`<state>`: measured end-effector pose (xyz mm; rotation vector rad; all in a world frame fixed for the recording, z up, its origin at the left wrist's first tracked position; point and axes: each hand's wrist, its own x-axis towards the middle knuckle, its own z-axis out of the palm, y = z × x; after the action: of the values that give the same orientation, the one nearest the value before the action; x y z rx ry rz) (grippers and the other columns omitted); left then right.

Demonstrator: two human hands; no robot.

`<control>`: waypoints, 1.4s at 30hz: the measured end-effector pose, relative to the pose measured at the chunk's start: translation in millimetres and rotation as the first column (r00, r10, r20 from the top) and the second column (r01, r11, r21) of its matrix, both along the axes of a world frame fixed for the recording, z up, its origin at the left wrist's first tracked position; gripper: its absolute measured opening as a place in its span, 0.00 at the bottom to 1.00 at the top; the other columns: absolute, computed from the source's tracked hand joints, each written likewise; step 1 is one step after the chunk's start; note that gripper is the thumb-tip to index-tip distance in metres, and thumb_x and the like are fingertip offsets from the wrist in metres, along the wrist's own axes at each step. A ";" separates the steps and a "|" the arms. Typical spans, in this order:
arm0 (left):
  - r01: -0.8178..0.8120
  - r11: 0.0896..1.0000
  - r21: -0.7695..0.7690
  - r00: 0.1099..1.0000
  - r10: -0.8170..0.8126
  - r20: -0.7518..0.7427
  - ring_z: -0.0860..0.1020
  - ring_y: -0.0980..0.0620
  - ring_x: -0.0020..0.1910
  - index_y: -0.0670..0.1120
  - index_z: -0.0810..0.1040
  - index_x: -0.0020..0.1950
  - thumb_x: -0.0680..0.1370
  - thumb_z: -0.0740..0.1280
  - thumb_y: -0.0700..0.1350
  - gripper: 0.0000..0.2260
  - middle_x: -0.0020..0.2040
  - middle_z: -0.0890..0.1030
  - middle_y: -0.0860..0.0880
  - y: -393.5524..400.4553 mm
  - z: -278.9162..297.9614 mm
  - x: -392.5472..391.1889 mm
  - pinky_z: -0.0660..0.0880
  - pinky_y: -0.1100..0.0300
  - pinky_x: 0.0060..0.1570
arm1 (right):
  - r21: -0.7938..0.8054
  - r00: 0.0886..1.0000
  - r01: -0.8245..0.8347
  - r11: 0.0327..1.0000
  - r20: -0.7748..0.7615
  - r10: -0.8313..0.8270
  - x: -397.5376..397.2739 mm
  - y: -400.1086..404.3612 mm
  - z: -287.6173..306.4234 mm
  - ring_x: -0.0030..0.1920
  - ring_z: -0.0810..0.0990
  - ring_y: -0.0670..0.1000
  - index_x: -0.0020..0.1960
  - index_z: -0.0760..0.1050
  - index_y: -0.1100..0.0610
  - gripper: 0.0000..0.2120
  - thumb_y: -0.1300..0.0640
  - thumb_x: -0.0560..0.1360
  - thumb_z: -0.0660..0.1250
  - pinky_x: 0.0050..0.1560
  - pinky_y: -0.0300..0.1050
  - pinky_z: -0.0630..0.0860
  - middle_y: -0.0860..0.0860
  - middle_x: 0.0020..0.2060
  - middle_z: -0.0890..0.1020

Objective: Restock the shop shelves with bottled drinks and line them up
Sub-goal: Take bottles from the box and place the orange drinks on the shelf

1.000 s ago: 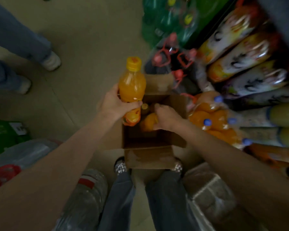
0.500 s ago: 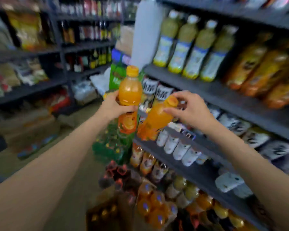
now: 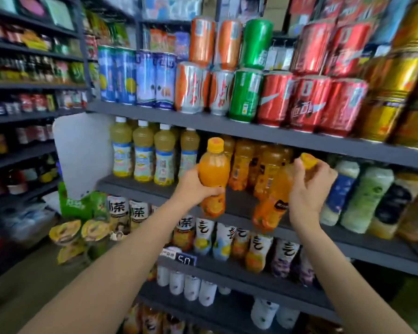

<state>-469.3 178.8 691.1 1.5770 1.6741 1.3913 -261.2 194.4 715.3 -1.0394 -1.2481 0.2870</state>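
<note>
My left hand [image 3: 195, 184] grips an orange juice bottle [image 3: 213, 169] round its middle and holds it upright in front of the grey shelf [image 3: 239, 203]. My right hand [image 3: 308, 189] holds a second orange bottle [image 3: 274, 203] by its neck just under the yellow cap, tilted, with its base near the shelf's front edge. Behind both bottles several matching orange bottles [image 3: 263, 165] stand in a row on that shelf.
Pale yellow juice bottles [image 3: 143, 155] stand left of the orange row, and white and green bottles [image 3: 362, 196] lean to the right. Cans [image 3: 246, 92] fill the shelf above. Tea bottles [image 3: 203, 235] line the shelf below. Another shelving unit [image 3: 29, 116] stands to the left.
The view swung up from the cardboard box on the floor to the shelves. Both hands rose with an orange bottle each and moved in toward the orange row on the middle shelf.
</note>
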 end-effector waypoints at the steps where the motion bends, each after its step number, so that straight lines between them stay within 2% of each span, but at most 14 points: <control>1: -0.009 1.000 -0.003 1.000 0.008 -0.005 0.75 0.44 0.60 0.43 0.70 0.65 0.65 0.77 0.43 0.31 0.61 0.76 0.42 12.1 -3.2 8.7 0.71 0.47 0.60 | 0.006 1.000 0.018 1.000 0.024 -0.018 6.0 10.8 -3.2 0.49 0.63 0.44 0.58 0.68 0.66 0.15 0.56 0.79 0.61 0.50 0.31 0.60 0.56 0.52 0.65; 6: -0.094 0.996 -0.010 0.995 0.093 -0.025 0.75 0.45 0.60 0.43 0.70 0.65 0.66 0.77 0.44 0.30 0.60 0.77 0.43 61.9 -17.8 31.6 0.72 0.52 0.59 | -0.008 0.991 0.064 0.998 0.120 -0.062 18.8 63.8 -9.2 0.54 0.69 0.54 0.61 0.69 0.68 0.18 0.55 0.78 0.62 0.52 0.30 0.58 0.63 0.58 0.67; 9: -0.154 0.988 -0.023 0.988 0.155 0.011 0.75 0.44 0.59 0.42 0.70 0.64 0.67 0.76 0.45 0.28 0.60 0.77 0.43 85.9 -16.9 33.1 0.72 0.51 0.59 | -0.143 0.985 -0.035 0.989 0.160 0.058 12.7 90.4 -11.7 0.62 0.68 0.56 0.65 0.66 0.64 0.22 0.53 0.76 0.65 0.56 0.33 0.59 0.60 0.63 0.66; 11: -0.165 0.985 -0.056 0.986 0.163 -0.044 0.75 0.44 0.60 0.43 0.69 0.64 0.68 0.75 0.46 0.28 0.60 0.77 0.43 98.2 -14.1 31.6 0.72 0.51 0.59 | -0.232 0.975 -0.124 0.965 0.153 0.162 6.9 99.3 -23.7 0.63 0.68 0.55 0.71 0.60 0.59 0.33 0.55 0.72 0.71 0.58 0.36 0.62 0.58 0.64 0.67; 13: -0.149 0.982 -0.117 0.979 0.130 -0.156 0.74 0.44 0.60 0.43 0.67 0.65 0.68 0.75 0.46 0.30 0.60 0.76 0.43 106.9 -15.2 28.7 0.71 0.52 0.59 | -0.218 0.973 -0.147 0.965 0.146 0.182 1.5 104.0 -37.0 0.63 0.69 0.53 0.73 0.57 0.56 0.39 0.56 0.69 0.74 0.59 0.39 0.64 0.56 0.64 0.68; 15: -0.136 0.968 -0.212 0.968 0.085 -0.234 0.74 0.45 0.61 0.44 0.66 0.65 0.67 0.76 0.46 0.31 0.62 0.76 0.45 111.9 -24.5 26.3 0.71 0.52 0.60 | -0.181 0.981 -0.153 0.971 0.087 0.171 -5.5 108.9 -44.9 0.63 0.69 0.50 0.73 0.56 0.55 0.40 0.57 0.68 0.75 0.58 0.37 0.64 0.55 0.65 0.68; 17: -0.141 0.960 -0.242 0.970 0.085 -0.227 0.74 0.45 0.62 0.45 0.66 0.66 0.67 0.76 0.46 0.31 0.62 0.75 0.45 116.0 -38.0 28.9 0.70 0.50 0.61 | -0.149 0.982 -0.173 0.974 0.045 0.182 -13.2 114.2 -49.1 0.66 0.67 0.51 0.73 0.55 0.55 0.41 0.59 0.68 0.75 0.61 0.38 0.64 0.55 0.67 0.66; 20: -0.152 0.964 -0.219 0.968 0.100 -0.229 0.74 0.45 0.62 0.46 0.66 0.67 0.69 0.74 0.47 0.30 0.62 0.76 0.44 126.8 -40.9 33.3 0.70 0.48 0.62 | -0.169 0.972 -0.194 0.966 0.099 0.212 -24.9 123.8 -57.6 0.70 0.63 0.53 0.75 0.51 0.56 0.43 0.62 0.69 0.74 0.67 0.41 0.61 0.57 0.70 0.63; 22: -0.156 0.962 -0.223 0.969 0.105 -0.224 0.74 0.44 0.62 0.45 0.66 0.68 0.70 0.74 0.46 0.30 0.62 0.75 0.44 134.6 -40.1 35.3 0.70 0.48 0.62 | -0.236 0.961 -0.148 0.960 0.194 0.196 -21.2 125.7 -74.1 0.70 0.63 0.55 0.75 0.52 0.58 0.42 0.62 0.69 0.73 0.67 0.41 0.61 0.58 0.69 0.62; 26: -0.164 0.969 -0.185 0.972 0.127 -0.198 0.73 0.44 0.63 0.44 0.66 0.67 0.71 0.72 0.45 0.27 0.63 0.75 0.43 147.7 -43.7 36.6 0.69 0.50 0.63 | -0.396 0.898 0.035 0.918 0.415 0.145 -4.1 120.7 -105.8 0.63 0.67 0.60 0.71 0.61 0.61 0.35 0.56 0.70 0.73 0.64 0.51 0.66 0.59 0.62 0.68; 34: -0.216 0.958 -0.186 0.965 0.181 -0.190 0.72 0.44 0.64 0.44 0.66 0.68 0.73 0.71 0.44 0.26 0.64 0.74 0.43 168.3 -49.0 37.0 0.68 0.50 0.63 | -0.428 0.899 0.093 0.899 0.424 0.109 -28.9 141.3 -98.7 0.65 0.68 0.60 0.68 0.62 0.62 0.31 0.55 0.71 0.72 0.61 0.53 0.69 0.58 0.66 0.68; 38: -0.261 0.958 -0.114 0.944 0.230 -0.236 0.74 0.43 0.61 0.43 0.69 0.66 0.73 0.70 0.46 0.23 0.61 0.76 0.42 158.6 -61.3 38.9 0.71 0.51 0.60 | -0.475 0.894 0.107 0.874 0.430 0.124 -42.2 148.8 -95.5 0.67 0.65 0.62 0.71 0.57 0.62 0.35 0.55 0.72 0.71 0.63 0.54 0.67 0.59 0.68 0.65; 40: -0.308 0.948 -0.077 0.940 0.292 -0.174 0.76 0.44 0.59 0.43 0.70 0.66 0.74 0.69 0.43 0.21 0.60 0.76 0.42 144.1 -70.3 35.4 0.72 0.51 0.58 | -0.483 0.912 0.102 0.870 0.395 0.112 -46.3 148.3 -93.5 0.67 0.65 0.64 0.70 0.57 0.62 0.35 0.57 0.71 0.72 0.64 0.56 0.67 0.61 0.68 0.64; 42: -0.383 0.924 0.008 0.923 0.383 -0.039 0.76 0.47 0.56 0.42 0.70 0.65 0.76 0.66 0.39 0.18 0.59 0.76 0.43 118.0 -79.6 24.6 0.72 0.55 0.57 | -0.406 0.942 0.098 0.908 0.332 0.046 -51.1 140.7 -94.5 0.66 0.66 0.65 0.69 0.59 0.64 0.34 0.60 0.70 0.72 0.64 0.55 0.67 0.63 0.66 0.63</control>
<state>-444.7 296.8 611.4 1.3287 2.0907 1.5491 -312.4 335.1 620.8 -1.5230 -1.5153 0.3789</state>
